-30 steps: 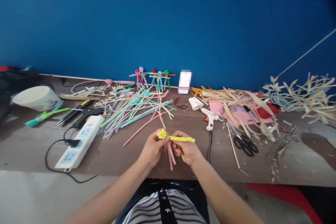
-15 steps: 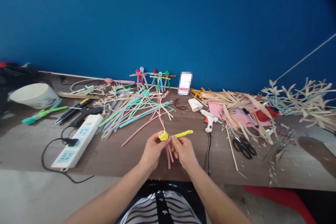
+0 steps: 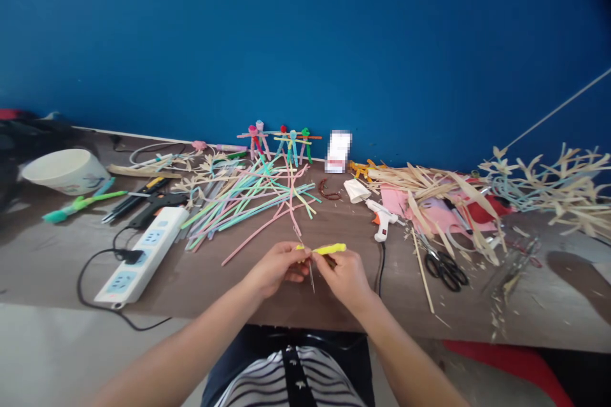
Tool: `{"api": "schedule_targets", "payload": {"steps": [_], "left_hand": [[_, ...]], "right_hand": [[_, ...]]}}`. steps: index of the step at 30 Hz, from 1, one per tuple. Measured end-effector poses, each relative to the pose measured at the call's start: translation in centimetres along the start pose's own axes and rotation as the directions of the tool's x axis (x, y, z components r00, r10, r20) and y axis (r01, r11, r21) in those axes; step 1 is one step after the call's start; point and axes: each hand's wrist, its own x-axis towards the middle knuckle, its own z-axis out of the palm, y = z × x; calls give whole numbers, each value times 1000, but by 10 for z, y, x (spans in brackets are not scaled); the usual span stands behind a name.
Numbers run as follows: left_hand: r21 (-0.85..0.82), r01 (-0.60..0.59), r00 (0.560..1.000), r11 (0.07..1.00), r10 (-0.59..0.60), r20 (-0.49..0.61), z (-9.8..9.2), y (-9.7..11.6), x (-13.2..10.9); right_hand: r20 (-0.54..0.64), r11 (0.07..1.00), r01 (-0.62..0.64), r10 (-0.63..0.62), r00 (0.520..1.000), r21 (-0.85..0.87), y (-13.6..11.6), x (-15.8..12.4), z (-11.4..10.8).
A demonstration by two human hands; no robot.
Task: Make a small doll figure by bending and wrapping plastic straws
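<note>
Both my hands meet over the front edge of the brown table (image 3: pixel 214 286). My left hand (image 3: pixel 277 265) is closed in a pinch on the left end of a yellow pipe cleaner (image 3: pixel 329 248). My right hand (image 3: pixel 346 276) is closed on the same pipe cleaner, whose free end sticks out to the right above my fingers. A thin stick (image 3: pixel 311 273) hangs down between the two hands. Behind them lies a heap of coloured straws (image 3: pixel 248 197), and several small straw figures (image 3: pixel 281 140) stand by the blue wall.
A white power strip (image 3: pixel 138 254) with a black plug lies at the left, near a black glue gun (image 3: pixel 153 206) and a white bowl (image 3: pixel 64 170). A white glue gun (image 3: pixel 379 216), black scissors (image 3: pixel 446 266) and piles of dried leaf strips (image 3: pixel 443 194) are at the right.
The pipe cleaner's free end has become shorter and its coiled left end is now hidden in my left fingers. The pink straws that hung below my hands are out of sight.
</note>
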Motion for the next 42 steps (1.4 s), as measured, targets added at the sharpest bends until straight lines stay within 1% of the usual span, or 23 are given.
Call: {"api": "schedule_targets", "payload": {"steps": [2, 5, 7, 9, 11, 12, 13, 15, 17, 19, 21, 23, 27, 29, 31, 35, 42], "left_hand": [[22, 0, 1000, 1000, 0, 15, 2, 2, 0], [112, -54, 998, 992, 53, 16, 4, 3, -1], [205, -140, 990, 969, 137, 28, 5, 3, -3], [279, -237, 971, 931, 230, 59, 6, 1, -3], [302, -287, 958, 909, 279, 70, 7, -1, -3], [294, -287, 957, 912, 284, 55, 8, -3, -2], [278, -277, 959, 920, 281, 28, 8, -5, -1], [237, -247, 964, 940, 262, -35, 8, -9, 1], [211, -225, 964, 951, 248, -91, 7, -13, 4], [206, -214, 963, 955, 241, -117, 6, -16, 6], [202, -213, 964, 956, 240, -116, 5, -16, 7], [194, -218, 966, 956, 241, -100, 4, -15, 6], [166, -212, 973, 963, 224, -55, 4, -9, 0], [92, -202, 977, 975, 206, -44, 5, -8, -2], [-28, -174, 984, 984, 173, -35, 5, -9, -4], [-247, -119, 993, 962, 115, -27, 8, -18, -2], [-377, -197, 978, 905, 156, -136, 20, -33, 7]], "right_hand": [[28, 999, -52, 52, 998, 11, 1, 0, -1], [85, 972, -195, 185, 979, 129, 3, 3, -2], [153, 925, -312, 283, 947, 217, 3, 5, -2], [247, 857, -428, 365, 898, 287, 2, 8, -3], [328, 797, -506, 406, 853, 330, 2, 10, -3], [348, 783, -520, 409, 844, 340, 2, 11, -3], [347, 787, -516, 405, 846, 339, 2, 11, -2], [295, 839, -457, 375, 879, 296, 3, 9, 0], [218, 916, -347, 303, 928, 204, 3, 7, 2], [162, 968, -232, 215, 963, 95, 2, 4, 2], [128, 987, -161, 159, 979, 9, 1, 2, 1], [98, 991, -128, 131, 987, -36, -2, 1, -1], [60, 997, -68, 70, 996, -36, -8, -1, -4], [36, 998, -54, 54, 998, -22, -9, -1, -5], [7, 998, -53, 53, 999, -17, -8, -2, -4], [-26, 998, -70, 69, 997, -7, -4, -2, -2], [-40, 981, -125, 132, 990, 149, 0, -3, 5]]}}
